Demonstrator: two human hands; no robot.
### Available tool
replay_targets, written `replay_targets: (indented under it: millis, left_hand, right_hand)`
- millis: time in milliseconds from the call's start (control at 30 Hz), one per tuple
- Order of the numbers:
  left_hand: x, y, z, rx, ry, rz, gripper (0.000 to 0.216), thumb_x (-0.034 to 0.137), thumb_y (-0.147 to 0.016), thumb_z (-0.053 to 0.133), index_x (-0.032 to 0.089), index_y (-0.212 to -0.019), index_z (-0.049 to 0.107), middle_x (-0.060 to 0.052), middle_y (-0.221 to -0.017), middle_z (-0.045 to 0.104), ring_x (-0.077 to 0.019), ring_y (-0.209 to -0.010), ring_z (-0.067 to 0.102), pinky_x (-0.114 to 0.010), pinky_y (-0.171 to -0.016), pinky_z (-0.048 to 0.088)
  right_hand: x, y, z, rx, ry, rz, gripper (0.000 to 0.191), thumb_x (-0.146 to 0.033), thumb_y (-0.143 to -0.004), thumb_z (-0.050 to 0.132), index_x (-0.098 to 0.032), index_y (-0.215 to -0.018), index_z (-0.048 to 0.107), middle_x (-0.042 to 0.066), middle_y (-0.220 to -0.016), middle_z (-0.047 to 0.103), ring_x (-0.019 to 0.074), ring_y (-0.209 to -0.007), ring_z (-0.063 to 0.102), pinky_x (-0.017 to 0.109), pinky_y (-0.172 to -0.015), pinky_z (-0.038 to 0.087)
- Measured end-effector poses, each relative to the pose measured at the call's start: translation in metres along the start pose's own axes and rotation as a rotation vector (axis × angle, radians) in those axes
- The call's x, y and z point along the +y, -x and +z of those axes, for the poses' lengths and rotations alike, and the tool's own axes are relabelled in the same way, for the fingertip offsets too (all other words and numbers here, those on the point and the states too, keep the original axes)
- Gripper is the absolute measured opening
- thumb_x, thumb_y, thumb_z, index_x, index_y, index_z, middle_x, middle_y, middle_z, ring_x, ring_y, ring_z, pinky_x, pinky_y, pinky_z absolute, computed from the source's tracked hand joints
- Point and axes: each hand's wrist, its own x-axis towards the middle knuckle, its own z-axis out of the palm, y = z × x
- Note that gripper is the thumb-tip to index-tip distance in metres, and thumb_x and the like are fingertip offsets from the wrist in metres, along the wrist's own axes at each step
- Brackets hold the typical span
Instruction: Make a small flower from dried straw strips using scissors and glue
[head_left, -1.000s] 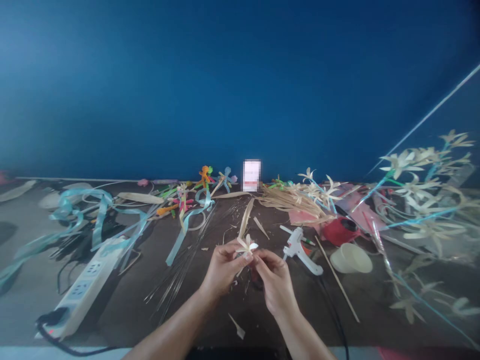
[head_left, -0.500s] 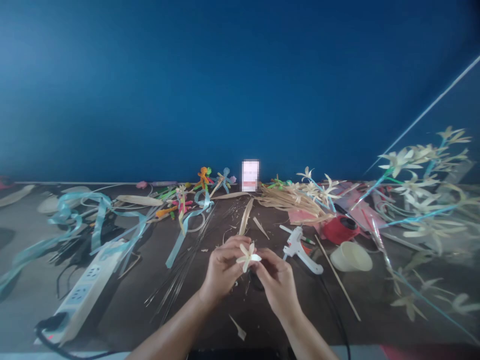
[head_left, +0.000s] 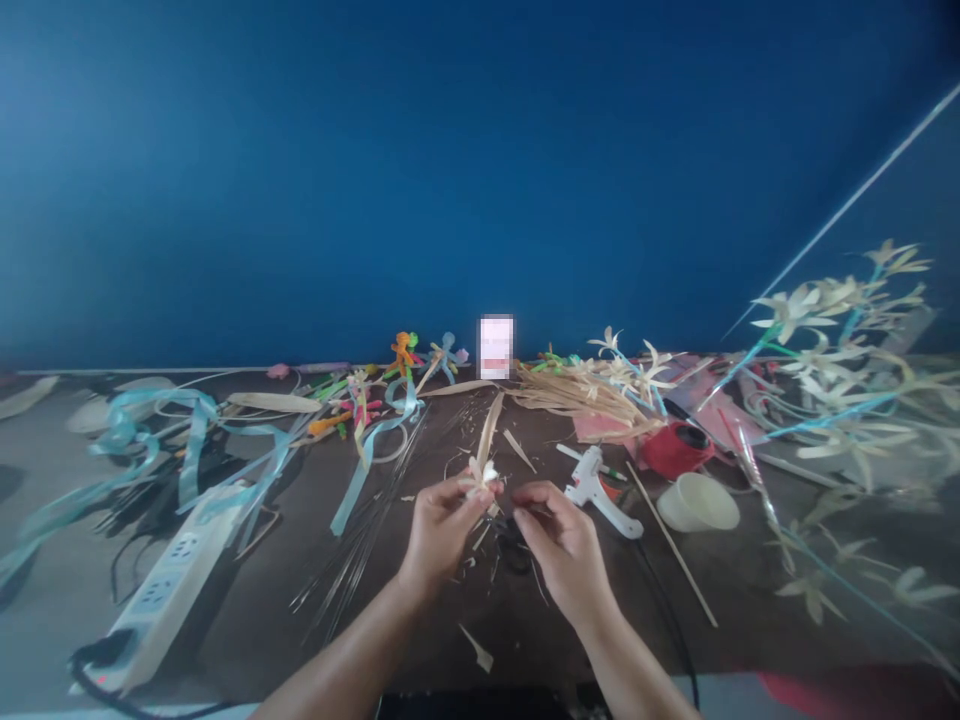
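My left hand (head_left: 442, 525) pinches a small cream leaf flower (head_left: 482, 476) by its base, petals pointing up. My right hand (head_left: 562, 545) hovers a little to the right of it, thumb and forefinger pinched together; whether they hold a thin strip I cannot tell. Both hands are above the dark table (head_left: 420, 620), near its front middle. A white glue gun (head_left: 600, 490) lies just right of my right hand.
A white power strip (head_left: 161, 585) lies at the left among pale blue ribbons (head_left: 187, 450). Thin wires (head_left: 360, 545) fan out left of my hands. A straw bundle (head_left: 577, 395), red tape dispenser (head_left: 675, 450), cream cup (head_left: 697, 502) and stemmed leaf flowers (head_left: 832, 330) fill the right.
My right hand has let go of the flower and moved slightly right and down. The left hand keeps the flower, now turned so its petals look bunched.
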Motion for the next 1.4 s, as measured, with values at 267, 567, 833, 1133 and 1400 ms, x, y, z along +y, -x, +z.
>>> replay_targets:
  millis: [267, 567, 833, 1133, 1400]
  left_hand:
    - [-0.019, -0.013, -0.001, 0.172, 0.41, -0.206, 0.005, 0.021, -0.067, 0.067, 0.016, -0.068, 0.068, -0.003, -0.071, 0.069, -0.0145, -0.072, 0.062, -0.026, -0.075, 0.044]
    - [-0.022, -0.025, -0.021, 0.292, 0.475, -0.23, 0.013, 0.022, -0.06, 0.072, 0.015, -0.069, 0.066, -0.003, -0.072, 0.069, -0.0122, -0.061, 0.062, -0.03, -0.069, 0.048]
    - [-0.015, -0.042, -0.043, 0.409, 0.389, -0.151, 0.013, 0.021, -0.06, 0.073, 0.016, -0.069, 0.065, -0.003, -0.076, 0.07, -0.0076, -0.056, 0.06, -0.023, -0.063, 0.046]
    - [-0.013, -0.035, -0.047, 0.347, 0.396, -0.158, 0.017, 0.022, -0.057, 0.074, 0.015, -0.069, 0.065, -0.008, -0.097, 0.068, -0.0084, -0.051, 0.06, -0.03, -0.064, 0.049]
    - [-0.004, -0.044, -0.064, 0.374, 0.36, -0.048, 0.012, 0.016, -0.057, 0.074, 0.016, -0.066, 0.065, -0.004, -0.088, 0.069, -0.0181, -0.086, 0.063, -0.031, -0.08, 0.045]
  right_hand:
    - [0.022, -0.008, -0.006, 0.067, 0.135, 0.044, 0.011, -0.026, -0.078, 0.053, -0.017, -0.082, 0.059, 0.003, -0.074, 0.061, 0.0143, -0.063, 0.055, 0.024, -0.059, 0.043]
    - [0.023, -0.008, -0.036, -0.096, 0.414, 0.019, 0.017, -0.027, -0.08, 0.048, -0.019, -0.081, 0.063, 0.003, -0.072, 0.065, 0.0159, -0.064, 0.059, 0.025, -0.06, 0.044]
    - [0.03, 0.008, -0.023, -0.467, 0.983, 0.005, 0.008, -0.021, -0.072, 0.059, -0.021, -0.08, 0.061, 0.003, -0.078, 0.062, 0.0192, -0.073, 0.06, 0.026, -0.062, 0.04]
    - [0.037, -0.001, -0.019, -0.353, 1.085, 0.03, 0.005, -0.02, -0.079, 0.051, -0.02, -0.077, 0.055, 0.003, -0.073, 0.063, 0.0188, -0.068, 0.061, 0.025, -0.057, 0.036]
    - [0.023, 0.024, -0.018, -0.667, 0.944, -0.075, 0.016, -0.024, -0.078, 0.053, -0.027, -0.09, 0.064, 0.003, -0.078, 0.069, 0.0219, -0.072, 0.064, 0.028, -0.063, 0.041]
